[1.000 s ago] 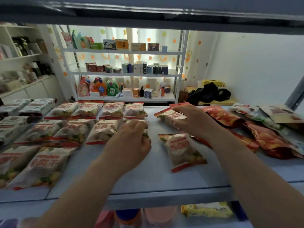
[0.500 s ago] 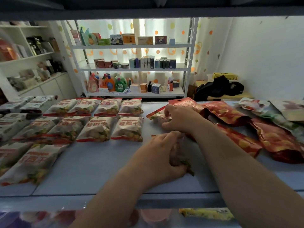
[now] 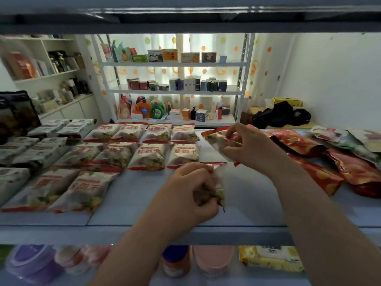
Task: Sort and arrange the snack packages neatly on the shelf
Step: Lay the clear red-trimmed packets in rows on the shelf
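Left hand (image 3: pixel 190 188) is curled tight around a snack packet (image 3: pixel 214 182), on the shelf (image 3: pixel 132 195) near its front edge; the packet is blurred, with its red top edge and clear film sticking out to the right of the fingers (image 3: pixel 206 183). Right hand (image 3: pixel 250 148) pinches a second packet (image 3: pixel 218 141) of the same white-and-red kind between thumb and fingertips, just behind the first and tilted; whether it is lifted off the shelf or still resting on it cannot be told.

Left of the first packet: a grid of matching packets (image 3: pixel 148 153) lying flat, two back rows of four each, edges touching or slightly overlapping, and two larger-looking ones (image 3: pixel 86 188) nearer the front edge. Further left of those, grey-white packs (image 3: pixel 47 141) in rows, partly stacked.

Right of the first packet: a loose heap of red and orange foil bags (image 3: pixel 321 162), overlapping one another, partly under the right forearm. Behind that heap, pale pouches (image 3: pixel 334 135) lie askew.

The stretch of shelf between the grid and the foil heap is bare except for the two held packets. Both forearms cross the front edge of the shelf from below; the right forearm runs diagonally over the near side of the foil heap.

Below the first packet, on the lower shelf: blurred jars (image 3: pixel 33 263) and a yellow pack (image 3: pixel 270 258). Beyond the shelf, a white rack (image 3: pixel 175 64) with boxes and bottles.
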The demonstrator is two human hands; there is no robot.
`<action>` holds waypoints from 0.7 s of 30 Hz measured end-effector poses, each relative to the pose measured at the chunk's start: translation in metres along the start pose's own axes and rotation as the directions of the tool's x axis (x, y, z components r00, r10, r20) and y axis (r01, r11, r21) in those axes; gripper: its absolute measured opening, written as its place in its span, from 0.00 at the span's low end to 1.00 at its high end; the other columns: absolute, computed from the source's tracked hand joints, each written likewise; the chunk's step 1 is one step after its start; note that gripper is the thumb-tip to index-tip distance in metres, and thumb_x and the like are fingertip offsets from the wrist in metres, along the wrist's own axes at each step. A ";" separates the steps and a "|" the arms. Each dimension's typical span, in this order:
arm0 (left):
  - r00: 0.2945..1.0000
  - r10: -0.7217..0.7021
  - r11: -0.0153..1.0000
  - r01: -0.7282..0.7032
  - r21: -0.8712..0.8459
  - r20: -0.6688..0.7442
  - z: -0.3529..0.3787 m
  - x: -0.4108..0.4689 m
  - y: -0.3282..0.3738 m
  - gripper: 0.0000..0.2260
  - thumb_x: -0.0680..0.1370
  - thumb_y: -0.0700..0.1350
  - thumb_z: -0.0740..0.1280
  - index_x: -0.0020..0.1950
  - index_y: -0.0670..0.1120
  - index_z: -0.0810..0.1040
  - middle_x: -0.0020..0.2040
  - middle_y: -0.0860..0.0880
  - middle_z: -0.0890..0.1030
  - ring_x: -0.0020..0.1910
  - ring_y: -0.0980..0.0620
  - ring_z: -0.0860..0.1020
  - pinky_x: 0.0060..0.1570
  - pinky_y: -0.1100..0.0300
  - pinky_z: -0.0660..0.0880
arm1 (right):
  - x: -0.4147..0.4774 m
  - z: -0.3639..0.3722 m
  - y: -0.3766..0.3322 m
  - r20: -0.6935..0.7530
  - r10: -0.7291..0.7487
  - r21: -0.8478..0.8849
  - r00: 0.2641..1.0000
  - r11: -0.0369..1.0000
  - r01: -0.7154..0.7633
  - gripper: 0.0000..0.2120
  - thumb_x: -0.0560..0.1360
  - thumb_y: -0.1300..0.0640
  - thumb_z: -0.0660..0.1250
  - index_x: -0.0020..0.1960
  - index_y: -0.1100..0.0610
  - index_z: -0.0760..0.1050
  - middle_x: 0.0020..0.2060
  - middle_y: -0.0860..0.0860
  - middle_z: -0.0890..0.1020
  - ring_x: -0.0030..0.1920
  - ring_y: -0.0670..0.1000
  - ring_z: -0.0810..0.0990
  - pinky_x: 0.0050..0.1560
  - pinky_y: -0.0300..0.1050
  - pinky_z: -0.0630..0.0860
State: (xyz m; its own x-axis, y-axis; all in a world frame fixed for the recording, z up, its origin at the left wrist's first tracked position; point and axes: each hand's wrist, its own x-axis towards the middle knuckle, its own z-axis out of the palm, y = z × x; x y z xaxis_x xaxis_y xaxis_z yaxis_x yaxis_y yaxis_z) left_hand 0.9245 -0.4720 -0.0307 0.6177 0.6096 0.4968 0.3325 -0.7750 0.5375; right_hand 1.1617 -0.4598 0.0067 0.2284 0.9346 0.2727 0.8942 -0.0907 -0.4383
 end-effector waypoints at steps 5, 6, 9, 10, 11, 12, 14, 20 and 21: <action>0.997 -0.045 0.997 0.049 0.057 -0.056 -0.043 -0.026 -0.021 0.07 0.65 0.54 0.68 0.41 0.58 0.73 0.59 0.63 0.74 0.59 0.65 0.73 0.48 0.76 0.67 | -0.055 0.029 -0.044 -0.057 0.045 0.121 0.997 0.992 -0.038 0.21 0.63 0.32 0.63 0.53 0.38 0.68 0.47 0.40 0.70 0.43 0.39 0.71 0.36 0.37 0.67; 0.996 -0.060 0.994 0.065 0.086 -0.064 -0.050 -0.031 -0.027 0.07 0.64 0.54 0.68 0.40 0.58 0.73 0.59 0.62 0.74 0.59 0.64 0.73 0.49 0.75 0.66 | -0.063 0.035 -0.051 -0.068 0.070 0.130 0.995 0.990 -0.060 0.22 0.64 0.33 0.63 0.55 0.38 0.68 0.46 0.41 0.69 0.43 0.40 0.71 0.36 0.37 0.67; 0.995 -0.083 0.982 0.091 0.163 -0.060 -0.063 -0.043 -0.044 0.07 0.64 0.53 0.67 0.39 0.56 0.71 0.57 0.60 0.74 0.57 0.63 0.72 0.50 0.75 0.65 | -0.082 0.055 -0.070 -0.117 0.132 0.097 0.984 0.988 -0.121 0.23 0.64 0.33 0.61 0.56 0.38 0.67 0.45 0.41 0.65 0.45 0.45 0.70 0.38 0.40 0.67; 0.996 -0.081 0.979 0.089 0.184 -0.046 -0.065 -0.047 -0.048 0.07 0.64 0.53 0.66 0.39 0.56 0.71 0.56 0.59 0.74 0.56 0.62 0.72 0.50 0.74 0.65 | -0.087 0.062 -0.076 -0.142 0.144 0.066 0.979 0.988 -0.136 0.23 0.64 0.32 0.60 0.56 0.38 0.66 0.45 0.42 0.64 0.46 0.47 0.70 0.40 0.42 0.68; 0.996 -0.087 0.974 0.091 0.207 -0.028 -0.067 -0.050 -0.052 0.07 0.65 0.52 0.66 0.40 0.55 0.70 0.55 0.58 0.74 0.55 0.60 0.72 0.50 0.72 0.66 | -0.090 0.068 -0.083 -0.170 0.153 0.042 0.974 0.988 -0.148 0.22 0.64 0.32 0.59 0.55 0.38 0.65 0.45 0.43 0.63 0.48 0.48 0.71 0.42 0.44 0.69; 0.995 -0.101 0.968 0.102 0.229 -0.015 -0.068 -0.053 -0.055 0.07 0.66 0.51 0.66 0.40 0.55 0.70 0.54 0.58 0.74 0.54 0.59 0.72 0.50 0.68 0.68 | -0.091 0.073 -0.089 -0.189 0.160 0.027 0.969 0.987 -0.158 0.22 0.66 0.32 0.59 0.56 0.39 0.66 0.47 0.44 0.63 0.50 0.49 0.71 0.45 0.45 0.69; 0.991 -0.132 0.953 0.129 0.274 -0.006 -0.069 -0.057 -0.058 0.05 0.70 0.49 0.65 0.41 0.53 0.69 0.50 0.56 0.73 0.50 0.55 0.71 0.48 0.58 0.72 | -0.093 0.084 -0.099 -0.182 0.172 -0.026 0.968 0.983 -0.179 0.24 0.68 0.31 0.59 0.58 0.43 0.69 0.49 0.45 0.64 0.53 0.50 0.71 0.49 0.45 0.70; 0.988 -0.155 0.846 0.137 0.515 -0.009 -0.059 -0.059 -0.059 0.21 0.80 0.53 0.50 0.69 0.50 0.70 0.68 0.49 0.75 0.67 0.50 0.70 0.70 0.48 0.62 | -0.097 0.092 -0.110 -0.221 0.020 -0.093 0.975 0.995 -0.041 0.26 0.76 0.38 0.50 0.64 0.48 0.77 0.60 0.49 0.75 0.59 0.50 0.73 0.63 0.48 0.68; 0.981 -0.191 0.824 0.145 0.548 0.029 -0.056 -0.057 -0.059 0.24 0.81 0.53 0.48 0.75 0.48 0.65 0.74 0.48 0.69 0.73 0.50 0.65 0.73 0.50 0.58 | -0.096 0.093 -0.110 -0.197 -0.040 -0.133 0.980 0.991 0.014 0.25 0.78 0.41 0.50 0.66 0.49 0.76 0.64 0.49 0.75 0.64 0.51 0.72 0.69 0.51 0.64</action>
State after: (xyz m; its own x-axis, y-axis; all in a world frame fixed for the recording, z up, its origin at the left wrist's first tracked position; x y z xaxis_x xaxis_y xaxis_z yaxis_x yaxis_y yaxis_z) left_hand 0.8301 -0.4514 -0.0528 0.5629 0.7415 0.3652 0.7536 -0.6419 0.1417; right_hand 1.0054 -0.5076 -0.0506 0.2638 0.8515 0.4532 0.9405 -0.1227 -0.3169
